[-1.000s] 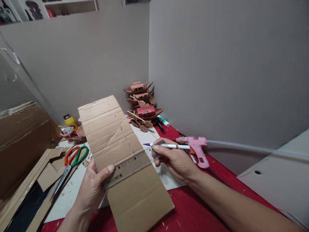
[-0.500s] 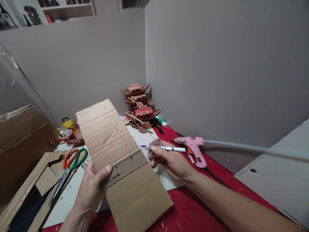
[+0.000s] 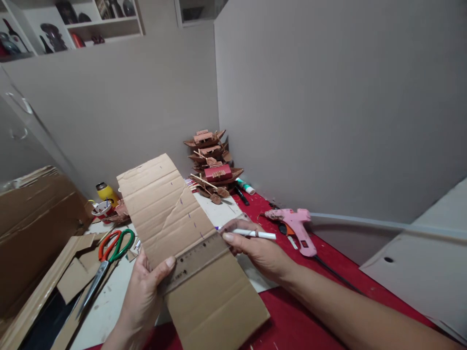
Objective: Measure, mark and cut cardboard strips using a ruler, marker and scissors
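Note:
A long cardboard strip (image 3: 219, 301) slants across the view above the table, with short purple marks near its right edge. Across it lies a clear ruler (image 3: 195, 260). My left hand (image 3: 146, 287) grips the left edge of the cardboard, its thumb pressing on the ruler. Between the fingers of my right hand (image 3: 255, 248) is a white marker (image 3: 264, 235), its purple tip at the cardboard's right edge, close to the ruler. The fingers behind the cardboard are hidden.
Scissors (image 3: 98, 282) with red and green handles rest on cardboard scraps at left. A pink glue gun (image 3: 297, 226) lies on the red tabletop (image 3: 328, 253) at right. Stacked model boats (image 3: 218, 172) stand at the back corner, and a yellow bottle (image 3: 106, 193) at back left.
My right hand has brought the marker's tip in to the cardboard's edge. The cardboard, ruler and left hand sit slightly lower and further right in view, and the background has shifted a little too.

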### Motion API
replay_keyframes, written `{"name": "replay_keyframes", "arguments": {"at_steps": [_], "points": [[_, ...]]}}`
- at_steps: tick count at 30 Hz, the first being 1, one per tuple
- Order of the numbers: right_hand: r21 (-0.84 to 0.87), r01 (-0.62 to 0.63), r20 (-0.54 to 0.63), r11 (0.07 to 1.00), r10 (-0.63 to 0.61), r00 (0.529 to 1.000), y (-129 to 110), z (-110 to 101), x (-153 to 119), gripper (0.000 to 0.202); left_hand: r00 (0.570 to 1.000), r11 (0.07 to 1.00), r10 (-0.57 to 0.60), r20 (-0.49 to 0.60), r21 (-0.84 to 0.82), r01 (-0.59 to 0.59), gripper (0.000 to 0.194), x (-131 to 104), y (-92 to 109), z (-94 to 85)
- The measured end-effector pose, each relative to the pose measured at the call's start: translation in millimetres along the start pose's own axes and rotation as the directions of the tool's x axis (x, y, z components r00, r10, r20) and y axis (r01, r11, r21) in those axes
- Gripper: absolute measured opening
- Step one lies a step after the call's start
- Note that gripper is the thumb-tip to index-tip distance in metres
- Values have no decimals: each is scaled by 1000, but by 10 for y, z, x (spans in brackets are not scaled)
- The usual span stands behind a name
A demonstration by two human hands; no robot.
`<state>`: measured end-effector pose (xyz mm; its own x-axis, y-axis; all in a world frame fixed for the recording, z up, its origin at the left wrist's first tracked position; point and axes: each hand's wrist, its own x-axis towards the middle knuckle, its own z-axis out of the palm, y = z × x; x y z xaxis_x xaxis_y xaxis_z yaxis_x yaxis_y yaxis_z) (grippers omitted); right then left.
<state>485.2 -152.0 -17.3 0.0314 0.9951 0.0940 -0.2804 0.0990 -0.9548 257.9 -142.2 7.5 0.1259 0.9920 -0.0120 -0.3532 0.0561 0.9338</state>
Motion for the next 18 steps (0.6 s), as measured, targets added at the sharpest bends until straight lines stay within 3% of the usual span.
{"name": "replay_keyframes", "arguments": {"at_steps": [6, 9, 12, 18], "points": [[77, -93, -16, 993, 95, 995, 6, 23, 18, 38, 998, 997, -60, 8, -44, 60, 82, -25, -29, 53], [95, -120, -12, 988, 122, 993, 0, 19, 27, 41, 994, 992, -100, -38, -75, 97, 78, 12, -40, 16], [98, -119, -26, 988, 122, 992, -33, 9, 37, 44, 994, 995, -53, -93, -93, 44, 67, 93, -36, -35], [58, -85, -11, 995, 85, 996, -91, -21, 83, 42, 999, 1000, 8, -45, -22, -9, 46, 255, 11, -122]]}}
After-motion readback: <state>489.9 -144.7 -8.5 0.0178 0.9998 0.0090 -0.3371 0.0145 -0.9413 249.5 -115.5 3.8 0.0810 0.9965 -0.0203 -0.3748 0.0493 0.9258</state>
